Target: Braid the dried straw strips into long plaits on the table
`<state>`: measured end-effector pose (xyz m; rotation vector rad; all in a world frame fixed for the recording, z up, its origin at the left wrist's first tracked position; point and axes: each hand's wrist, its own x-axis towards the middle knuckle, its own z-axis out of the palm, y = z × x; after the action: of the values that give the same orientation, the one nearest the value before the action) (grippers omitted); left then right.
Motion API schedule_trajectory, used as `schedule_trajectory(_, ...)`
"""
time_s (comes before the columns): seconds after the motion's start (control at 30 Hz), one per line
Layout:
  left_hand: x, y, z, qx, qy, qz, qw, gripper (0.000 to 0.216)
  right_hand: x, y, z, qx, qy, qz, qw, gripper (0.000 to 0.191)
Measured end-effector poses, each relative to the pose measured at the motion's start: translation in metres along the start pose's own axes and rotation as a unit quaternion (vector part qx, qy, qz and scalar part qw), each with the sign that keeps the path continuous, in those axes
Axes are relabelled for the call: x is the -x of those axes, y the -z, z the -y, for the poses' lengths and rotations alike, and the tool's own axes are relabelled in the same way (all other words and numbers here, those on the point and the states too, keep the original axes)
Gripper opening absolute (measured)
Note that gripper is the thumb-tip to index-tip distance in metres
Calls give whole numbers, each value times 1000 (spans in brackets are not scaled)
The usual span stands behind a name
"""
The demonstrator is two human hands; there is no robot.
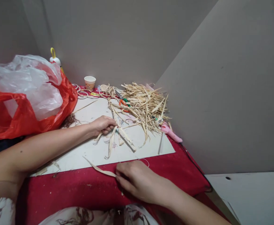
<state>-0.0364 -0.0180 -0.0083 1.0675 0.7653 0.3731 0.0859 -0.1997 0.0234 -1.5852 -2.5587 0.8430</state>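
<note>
My left hand (104,125) pinches a braid of dried husk strips (113,113) over the white board; loose strip ends fan out below the fingers. One wide strip (128,140) points down to the right from the pinch. Close to the table's front edge, my right hand (137,178) is closed on the end of a single pale husk strip (98,169), which curves away to the left. A thin pale loop (145,161) shows just behind that hand. The right fingertips are partly hidden by the hand itself.
A heap of dried husk strips (146,106) lies at the back right, with orange-handled scissors (124,104) beside it. A pink corded tool (171,133) rests at the right edge. A paper cup (90,83) stands behind the white board (80,161). Left is a red plastic bag (36,125).
</note>
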Motion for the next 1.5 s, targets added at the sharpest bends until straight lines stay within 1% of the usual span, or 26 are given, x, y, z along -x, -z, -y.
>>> schedule_trajectory(0.03,0,0,0,0,1,1,1000,19,11,10,-4,-38,-7,4,999,20)
schedule_trajectory(0.07,0,0,0,0,2,2,1000,20,22,20,-8,-70,-23,-6,997,21)
schedule_trajectory(0.1,-1,1,0,-1,3,3,1000,20,32,29,-14,-95,-45,-35,994,23)
schedule_trajectory(0.13,-1,1,0,-1,4,4,1000,21,41,37,-21,-114,-69,-71,989,24)
schedule_trajectory(0.17,-1,1,0,-3,6,5,1000,21,48,44,-29,-124,-87,-123,981,24)
schedule_trajectory(0.23,-2,1,0,-6,7,6,1000,21,53,53,-52,-106,-130,-214,962,26)
schedule_trajectory(0.27,-2,1,0,-8,6,5,1000,21,53,55,-65,-75,-149,-248,954,27)
schedule_trajectory(0.33,-2,1,0,-12,1,2,1000,21,45,56,-92,6,-203,-283,937,27)
schedule_trajectory(0.4,-2,1,1,-16,-3,1,1000,21,34,57,-113,81,-279,-327,899,29)
schedule_trajectory(0.43,-2,1,1,-17,-5,2,1000,22,28,57,-120,90,-286,-344,890,31)
schedule_trajectory(0.47,-2,2,1,-18,-6,2,1000,22,22,58,-124,89,-278,-354,888,33)
schedule_trajectory(0.5,-3,2,2,-18,-6,3,1000,22,16,59,-126,80,-256,-358,894,32)
schedule_trajectory(0.57,-4,2,3,-18,-6,5,1000,22,2,61,-125,61,-199,-343,916,29)
schedule_trajectory(0.63,-5,2,3,-18,-3,6,1000,23,-12,64,-120,63,-166,-316,932,26)
schedule_trajectory(0.73,-5,1,2,-21,4,6,1000,24,-35,67,-115,80,-152,-269,948,24)
schedule_trajectory(0.83,-5,1,1,-24,8,2,1000,22,-55,70,-114,94,-141,-207,963,25)
schedule_trajectory(0.93,-5,0,0,-29,9,-1,1000,22,-75,73,-117,96,-151,-172,969,27)
schedule_trajectory(1.03,-5,-1,-1,-31,8,1,999,22,-96,75,-123,103,-173,-176,964,29)
schedule_trajectory(1.13,-5,-2,-2,-29,12,-2,1000,20,-109,81,-130,99,-167,-177,965,21)
schedule_trajectory(1.2,-4,-2,-2,-31,16,-6,999,20,-107,86,-135,87,-158,-174,968,18)
schedule_trajectory(1.3,-5,-2,-1,-32,13,-1,999,23,-86,96,-145,58,-143,-160,975,18)
schedule_trajectory(1.37,-5,-1,-1,-32,12,2,999,23,-66,102,-151,-2,-120,-116,986,19)
schedule_trajectory(1.4,-6,-1,0,-32,14,2,999,24,-56,104,-154,-29,-119,-82,989,19)
schedule_trajectory(1.43,-6,-1,0,-33,16,2,999,24,-49,106,-156,-37,-129,-69,989,20)
schedule_trajectory(1.47,-6,-1,-1,-33,19,2,999,23,-44,107,-156,-40,-141,-76,986,21)
schedule_trajectory(1.5,-6,-1,-1,-33,20,2,999,23,-41,107,-155,-35,-155,-96,983,21)
